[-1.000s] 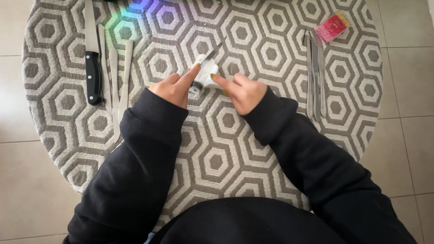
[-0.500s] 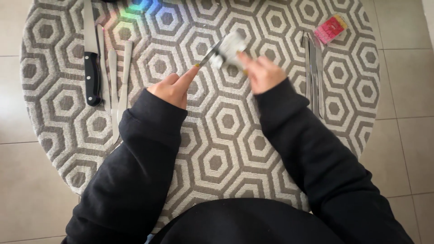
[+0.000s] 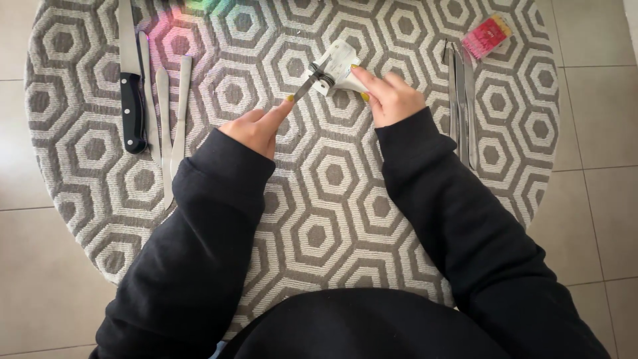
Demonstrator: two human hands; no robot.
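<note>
My right hand (image 3: 392, 98) clamps the small white block-shaped knife sharpener (image 3: 337, 68) at upper centre of the frame; my left hand (image 3: 256, 128) grips a thin steel-bladed knife (image 3: 304, 87) in its slot (draw it straight and level, I'd say).

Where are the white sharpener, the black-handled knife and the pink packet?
white sharpener (image 3: 340, 66): head view, on its white body.
black-handled knife (image 3: 132, 113): head view, on its black handle.
pink packet (image 3: 487, 34): head view, on its middle.

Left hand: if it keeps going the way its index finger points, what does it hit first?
Most likely the small white sharpener held by the right hand. The left hand points up-right along the knife blade straight into it.
</note>
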